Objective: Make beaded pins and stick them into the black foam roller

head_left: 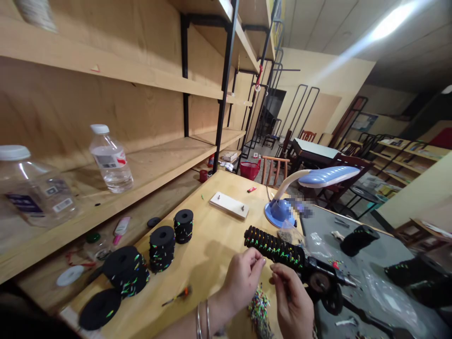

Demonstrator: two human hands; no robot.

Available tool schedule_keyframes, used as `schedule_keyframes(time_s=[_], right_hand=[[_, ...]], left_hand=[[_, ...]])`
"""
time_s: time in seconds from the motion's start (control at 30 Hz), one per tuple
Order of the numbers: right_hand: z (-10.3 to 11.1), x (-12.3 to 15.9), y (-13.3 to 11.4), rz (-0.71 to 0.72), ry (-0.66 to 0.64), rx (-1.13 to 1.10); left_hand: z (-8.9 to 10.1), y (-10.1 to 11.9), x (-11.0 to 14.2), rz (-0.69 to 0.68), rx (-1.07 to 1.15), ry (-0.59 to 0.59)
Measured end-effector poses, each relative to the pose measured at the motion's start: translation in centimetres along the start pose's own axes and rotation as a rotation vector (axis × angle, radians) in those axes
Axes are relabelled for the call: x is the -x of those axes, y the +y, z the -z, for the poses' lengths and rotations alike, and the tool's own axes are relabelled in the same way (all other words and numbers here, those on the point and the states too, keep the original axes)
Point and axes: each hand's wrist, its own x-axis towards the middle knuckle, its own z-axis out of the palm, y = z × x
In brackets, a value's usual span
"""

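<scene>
My left hand (244,275), with bangles at the wrist, has thumb and forefinger pinched together. Close by, my right hand (292,299) is pinched too, its fingertips a short gap from the left ones. Whatever lies between the fingertips is too small to make out. Just beyond both hands is a long black ribbed roll (273,245) dotted with small green, yellow and blue pieces, beside a dark metal device with a round wheel (319,282). Below and between the hands lies a heap of tiny bright-coloured pieces with thin stems (259,303).
Several black spools (161,235) with coloured bits line the table's left side. A white plate with two bolts (229,205) and a blue desk lamp (278,212) stand farther back. Wooden shelves with bottles (111,162) rise at left. More black rolls (359,240) lie on the grey surface at right.
</scene>
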Motion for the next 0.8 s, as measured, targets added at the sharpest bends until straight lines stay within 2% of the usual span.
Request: schedule_keyframes(time_s=[0.1,0.27,0.8], right_hand=[[-1.5,-0.6,0.3,0.109,0.102,0.053],[-2.9,-0.2,1.0,0.143,0.183,0.157],[-3.3,-0.5,1.4,0.191,0.221,0.234]], left_hand=[[0.0,-0.1,0.0,-0.01,-0.011,-0.002],[0.2,-0.3,0.0,-0.035,-0.016,-0.017],[0.6,0.0,0.1,-0.066,-0.042,-0.014]])
